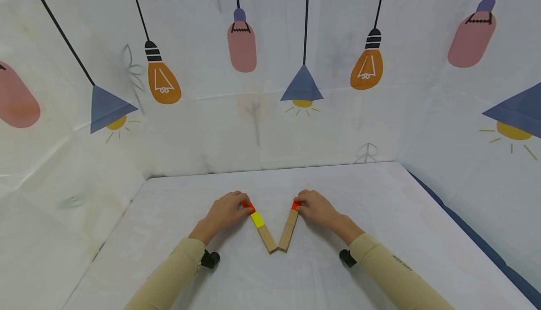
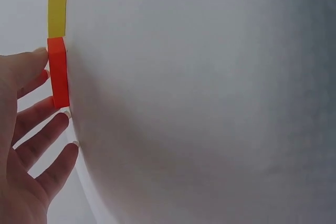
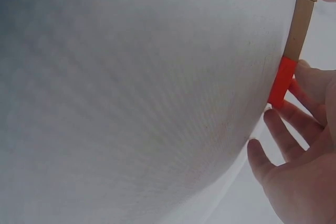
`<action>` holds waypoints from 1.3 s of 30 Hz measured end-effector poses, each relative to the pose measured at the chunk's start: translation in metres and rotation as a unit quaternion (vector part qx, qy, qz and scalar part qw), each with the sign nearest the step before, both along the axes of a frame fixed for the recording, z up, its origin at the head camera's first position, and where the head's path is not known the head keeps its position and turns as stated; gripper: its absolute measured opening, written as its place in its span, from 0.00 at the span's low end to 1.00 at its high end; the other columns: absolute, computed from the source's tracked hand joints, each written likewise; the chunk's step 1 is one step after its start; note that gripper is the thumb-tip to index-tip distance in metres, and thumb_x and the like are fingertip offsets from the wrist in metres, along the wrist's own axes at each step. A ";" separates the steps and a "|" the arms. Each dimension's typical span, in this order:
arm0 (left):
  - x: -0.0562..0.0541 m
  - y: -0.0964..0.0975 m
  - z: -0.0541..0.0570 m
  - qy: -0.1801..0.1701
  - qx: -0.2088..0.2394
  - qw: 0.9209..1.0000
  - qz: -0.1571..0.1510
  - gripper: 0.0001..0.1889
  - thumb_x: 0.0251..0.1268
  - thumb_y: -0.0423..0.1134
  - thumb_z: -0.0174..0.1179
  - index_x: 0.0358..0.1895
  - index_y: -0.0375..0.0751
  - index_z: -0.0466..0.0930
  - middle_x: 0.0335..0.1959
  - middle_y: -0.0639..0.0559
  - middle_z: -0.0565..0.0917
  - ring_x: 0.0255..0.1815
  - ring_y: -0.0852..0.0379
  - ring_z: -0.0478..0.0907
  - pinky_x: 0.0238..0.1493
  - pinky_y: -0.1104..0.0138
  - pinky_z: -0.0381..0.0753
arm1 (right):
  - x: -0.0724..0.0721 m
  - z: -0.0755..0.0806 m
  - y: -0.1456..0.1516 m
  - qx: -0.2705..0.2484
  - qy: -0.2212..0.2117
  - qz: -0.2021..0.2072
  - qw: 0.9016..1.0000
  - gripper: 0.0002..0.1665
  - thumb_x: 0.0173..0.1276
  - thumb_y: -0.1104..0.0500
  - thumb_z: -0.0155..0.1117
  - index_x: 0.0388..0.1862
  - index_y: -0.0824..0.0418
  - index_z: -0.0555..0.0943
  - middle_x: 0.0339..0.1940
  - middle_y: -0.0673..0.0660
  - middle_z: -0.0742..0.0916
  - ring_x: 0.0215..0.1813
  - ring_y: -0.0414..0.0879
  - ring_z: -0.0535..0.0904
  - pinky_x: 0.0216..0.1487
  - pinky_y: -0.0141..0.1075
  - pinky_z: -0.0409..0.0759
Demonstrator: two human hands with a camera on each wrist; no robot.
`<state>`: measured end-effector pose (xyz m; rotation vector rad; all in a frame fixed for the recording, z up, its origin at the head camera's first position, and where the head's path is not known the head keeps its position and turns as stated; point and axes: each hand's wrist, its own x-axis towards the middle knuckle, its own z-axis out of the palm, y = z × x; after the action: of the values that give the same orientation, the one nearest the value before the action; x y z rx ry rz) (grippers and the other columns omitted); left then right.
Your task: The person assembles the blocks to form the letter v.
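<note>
Slim blocks lie on the white table in a V whose lower ends meet. The left arm has a red block [image 1: 251,208], a yellow block [image 1: 257,220] and a bare wooden block [image 1: 267,239]. On the right arm, bare wood [image 1: 288,231] leads up to another red block [image 1: 296,205]. My left hand [image 1: 228,210] pinches the left red block between thumb and fingertips, its outer fingers spread. Likewise my right hand [image 1: 320,210] pinches the right red block at the top of its arm. In the right wrist view, that red block [image 3: 283,81] abuts the wooden block [image 3: 299,30].
The white tabletop [image 1: 338,282] spreads around both hands. Behind it hangs a pale cloth wall [image 1: 203,131] printed with lamps and bulbs. A dark blue strip [image 1: 465,235] runs along the table's right edge. Dark wrist cameras [image 1: 210,259] sit at both cuffs.
</note>
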<state>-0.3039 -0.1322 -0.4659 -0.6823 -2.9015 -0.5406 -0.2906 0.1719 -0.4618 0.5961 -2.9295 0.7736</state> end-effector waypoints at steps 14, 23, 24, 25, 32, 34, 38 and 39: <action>0.002 0.000 -0.002 -0.025 0.021 0.999 -0.007 0.09 0.64 0.49 0.66 0.44 0.55 0.82 0.44 0.60 0.82 0.42 0.60 0.75 0.48 0.60 0.79 | -0.001 -0.004 0.002 0.006 -0.004 -0.006 1.000 0.16 0.66 0.62 0.67 0.53 0.64 0.85 0.55 0.59 0.86 0.61 0.55 0.79 0.65 0.49 0.75; 0.005 0.001 -0.002 -0.017 0.027 0.999 -0.022 0.10 0.65 0.49 0.65 0.46 0.54 0.82 0.44 0.59 0.82 0.45 0.59 0.78 0.50 0.58 0.79 | 0.001 -0.002 0.000 0.002 -0.005 -0.005 1.000 0.16 0.66 0.62 0.68 0.52 0.63 0.85 0.54 0.59 0.86 0.60 0.55 0.79 0.65 0.49 0.75; 0.005 0.001 -0.002 -0.018 0.028 0.999 -0.022 0.10 0.65 0.49 0.65 0.46 0.54 0.82 0.44 0.59 0.82 0.45 0.59 0.78 0.50 0.58 0.79 | 0.001 -0.002 0.000 0.003 -0.006 -0.005 1.000 0.16 0.66 0.62 0.68 0.52 0.63 0.85 0.54 0.59 0.86 0.60 0.55 0.79 0.65 0.49 0.75; 0.005 0.001 -0.002 -0.020 0.029 0.999 -0.022 0.10 0.65 0.49 0.65 0.46 0.54 0.82 0.44 0.59 0.82 0.45 0.59 0.78 0.50 0.58 0.79 | 0.000 -0.002 0.001 0.004 -0.005 -0.004 1.000 0.16 0.66 0.62 0.68 0.52 0.63 0.85 0.54 0.59 0.86 0.60 0.55 0.79 0.64 0.49 0.75; 0.007 0.002 -0.001 -0.031 0.035 0.999 -0.019 0.10 0.66 0.48 0.65 0.47 0.54 0.82 0.45 0.59 0.82 0.46 0.58 0.78 0.52 0.57 0.79 | -0.002 -0.004 0.001 0.008 -0.003 -0.002 1.000 0.16 0.66 0.62 0.68 0.53 0.64 0.85 0.54 0.59 0.86 0.61 0.54 0.79 0.65 0.49 0.75; 0.007 0.002 -0.001 -0.029 0.034 0.999 -0.021 0.10 0.66 0.48 0.65 0.47 0.53 0.82 0.46 0.58 0.82 0.47 0.58 0.78 0.52 0.57 0.79 | -0.002 -0.004 0.001 0.008 -0.001 0.000 1.000 0.16 0.66 0.62 0.68 0.53 0.64 0.85 0.54 0.59 0.86 0.61 0.54 0.79 0.65 0.49 0.75; 0.009 0.002 0.001 -0.024 0.034 0.999 -0.026 0.09 0.67 0.47 0.64 0.47 0.52 0.82 0.46 0.57 0.82 0.47 0.57 0.78 0.52 0.56 0.79 | -0.002 -0.003 0.001 0.007 0.004 0.005 1.000 0.16 0.66 0.62 0.67 0.52 0.64 0.85 0.54 0.59 0.86 0.61 0.55 0.80 0.65 0.49 0.75; 0.009 0.002 0.001 -0.023 0.035 0.999 -0.027 0.09 0.67 0.47 0.64 0.47 0.52 0.82 0.46 0.57 0.82 0.47 0.56 0.79 0.52 0.56 0.79 | -0.002 -0.003 0.001 0.008 0.005 0.006 1.000 0.16 0.66 0.62 0.67 0.52 0.65 0.85 0.54 0.59 0.86 0.60 0.55 0.80 0.65 0.49 0.75</action>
<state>-0.2947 -0.1301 -0.4650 -0.7505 -2.8978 -0.6699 -0.2927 0.1731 -0.4651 0.6178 -2.9279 0.7480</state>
